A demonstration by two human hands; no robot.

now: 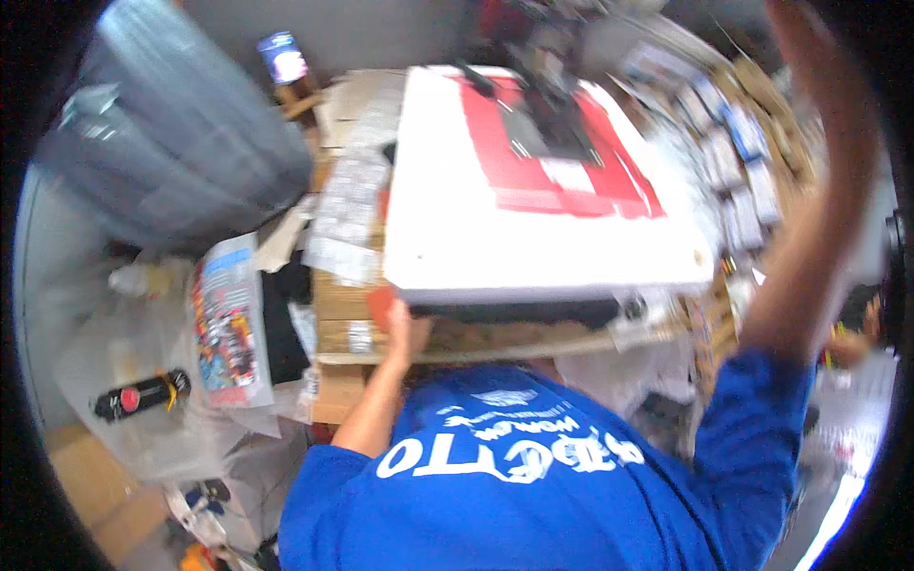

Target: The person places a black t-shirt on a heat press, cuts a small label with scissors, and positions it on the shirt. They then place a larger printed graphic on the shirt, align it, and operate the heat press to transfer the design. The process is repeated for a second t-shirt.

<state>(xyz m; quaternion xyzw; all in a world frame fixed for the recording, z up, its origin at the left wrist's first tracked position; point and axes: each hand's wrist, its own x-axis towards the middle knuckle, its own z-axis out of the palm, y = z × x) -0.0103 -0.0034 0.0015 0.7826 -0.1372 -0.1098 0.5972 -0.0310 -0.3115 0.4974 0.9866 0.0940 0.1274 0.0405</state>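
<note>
My left hand [407, 333] is at the near left corner of a thick white-topped board [533, 249], its fingers closed at a small flat red piece [380, 306]. The fingertips are partly hidden, and blur leaves it unclear whether they also touch the board's edge. My right arm is raised high on the right, smeared by motion. Its far end, my right hand [800, 33], runs out at the top edge, so its fingers cannot be made out. On the white top lies a red sheet [533, 195], with a blurred black device [547, 124] on it.
Cardboard [343, 306] and printed papers [350, 195] lie left of the board. A big grey plastic-wrapped bundle [190, 133] stands far left, near a lit phone [284, 59]. A black cylinder [143, 396] lies on clear plastic. Several small boxes [745, 133] are stacked right.
</note>
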